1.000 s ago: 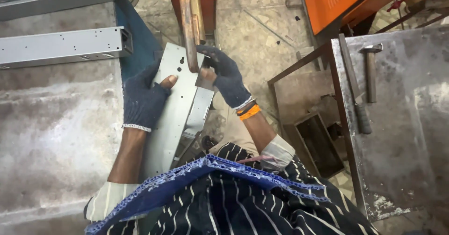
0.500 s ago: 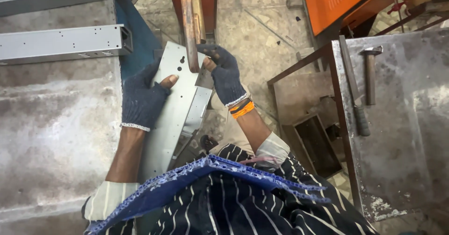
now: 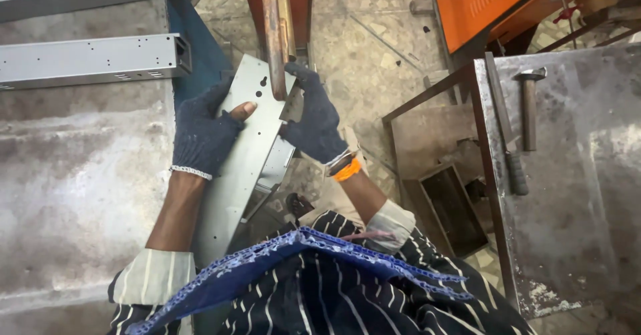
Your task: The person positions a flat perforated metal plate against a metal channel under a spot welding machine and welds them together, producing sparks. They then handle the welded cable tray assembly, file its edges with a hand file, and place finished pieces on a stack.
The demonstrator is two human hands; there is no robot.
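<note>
Since a moment ago, right hand [image 3: 315, 123] has shifted up the one metal channel [image 3: 244, 158]; both gloved hands, left hand [image 3: 202, 133] included, grip it.

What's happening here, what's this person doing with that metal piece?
A person in dark knit gloves holds a long grey sheet-metal channel with both hands. The left hand grips its left edge, and the right hand holds its upper right side, close to a rusty upright bar. A hammer and a file-like tool lie on the metal table to the right.
</note>
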